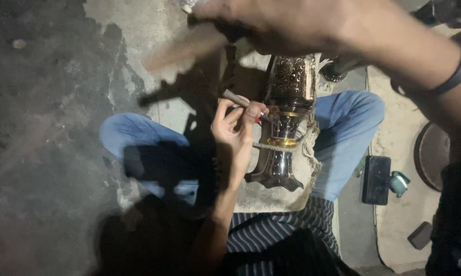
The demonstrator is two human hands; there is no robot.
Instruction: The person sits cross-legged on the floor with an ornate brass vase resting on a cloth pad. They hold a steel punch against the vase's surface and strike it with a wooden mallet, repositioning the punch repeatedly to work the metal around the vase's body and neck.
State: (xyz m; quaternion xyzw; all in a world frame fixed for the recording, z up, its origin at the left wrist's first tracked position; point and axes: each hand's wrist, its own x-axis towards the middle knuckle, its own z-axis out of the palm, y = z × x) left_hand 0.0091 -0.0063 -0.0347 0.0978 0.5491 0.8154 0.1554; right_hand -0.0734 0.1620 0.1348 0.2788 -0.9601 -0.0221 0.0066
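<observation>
A dark engraved metal vase (289,92) with gold bands lies across my lap on a pale fringed cloth (310,153). My left hand (234,130) pinches a thin metal chisel (239,98) whose tip rests against the vase's narrow neck. Close to the camera at the top of the view, my right hand (279,23), with a dark band on the wrist, grips a wooden mallet (182,50) that is blurred with motion above the chisel. A cord (265,146) runs around the vase near its lower gold band.
My crossed legs in blue jeans (348,128) frame the vase on a rough concrete floor (46,102). A black phone (376,180) and a small teal object (399,183) lie to the right. Further right sit a dark round disc (432,156) and a dark block (420,235).
</observation>
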